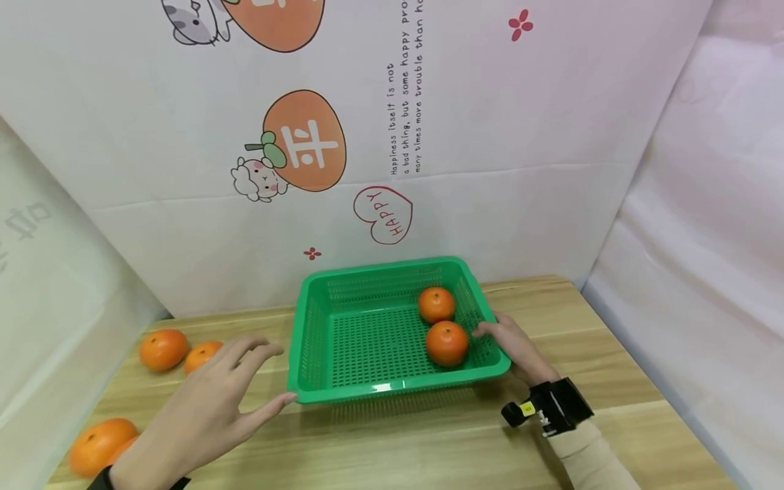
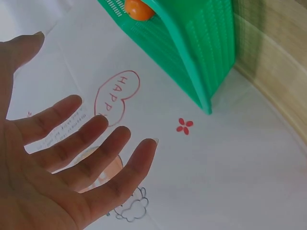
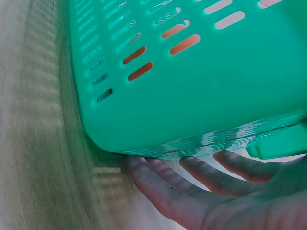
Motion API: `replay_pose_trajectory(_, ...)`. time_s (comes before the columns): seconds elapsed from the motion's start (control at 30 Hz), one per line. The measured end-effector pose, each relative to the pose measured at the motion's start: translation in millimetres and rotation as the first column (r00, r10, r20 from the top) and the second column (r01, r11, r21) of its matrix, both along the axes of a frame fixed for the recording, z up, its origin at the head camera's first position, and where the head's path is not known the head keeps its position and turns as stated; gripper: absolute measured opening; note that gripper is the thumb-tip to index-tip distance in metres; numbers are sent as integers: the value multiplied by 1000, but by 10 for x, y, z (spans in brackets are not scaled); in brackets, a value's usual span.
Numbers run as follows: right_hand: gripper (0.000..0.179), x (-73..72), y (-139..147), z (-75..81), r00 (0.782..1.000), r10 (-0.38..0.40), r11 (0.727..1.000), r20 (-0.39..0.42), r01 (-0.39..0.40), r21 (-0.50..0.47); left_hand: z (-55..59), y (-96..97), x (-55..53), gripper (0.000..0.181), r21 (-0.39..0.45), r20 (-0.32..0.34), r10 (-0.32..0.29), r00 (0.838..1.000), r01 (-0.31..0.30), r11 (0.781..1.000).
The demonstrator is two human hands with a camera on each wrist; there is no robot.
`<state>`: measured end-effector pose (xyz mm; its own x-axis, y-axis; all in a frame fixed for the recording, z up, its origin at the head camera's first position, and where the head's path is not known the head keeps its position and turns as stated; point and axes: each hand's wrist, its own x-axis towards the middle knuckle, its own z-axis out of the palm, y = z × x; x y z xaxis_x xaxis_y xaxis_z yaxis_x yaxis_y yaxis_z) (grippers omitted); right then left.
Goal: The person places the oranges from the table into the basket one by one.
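Note:
A green plastic basket (image 1: 380,340) with slotted walls stands against the back wall and holds two oranges (image 1: 447,344) on its right side. My right hand (image 1: 517,346) grips the basket's right side, thumb over the rim. In the right wrist view, the fingers (image 3: 168,191) of that hand lie along the outside of the basket wall. Beside the basket's front left corner, my left hand (image 1: 211,401) is spread with nothing in it, its thumb tip right at the rim in the head view. The left wrist view shows its palm and parted fingers (image 2: 96,163).
On the left of the wooden table (image 1: 429,435) lie more oranges (image 1: 164,350), some partly hidden behind my left hand and forearm. A printed white cloth (image 1: 490,136) covers the back wall, and pale sheets (image 1: 704,258) hang along both sides.

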<state>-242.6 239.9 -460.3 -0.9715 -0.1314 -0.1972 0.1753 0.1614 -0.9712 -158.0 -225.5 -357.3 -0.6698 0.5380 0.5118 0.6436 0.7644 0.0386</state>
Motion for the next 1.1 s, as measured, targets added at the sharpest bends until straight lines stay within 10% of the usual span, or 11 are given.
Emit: replay_pose_trajectory(1.1,69,-26,18,12,1000,6,1000,15,-7,2,-316,-899,204,54,139,78,230,970,-239,961)
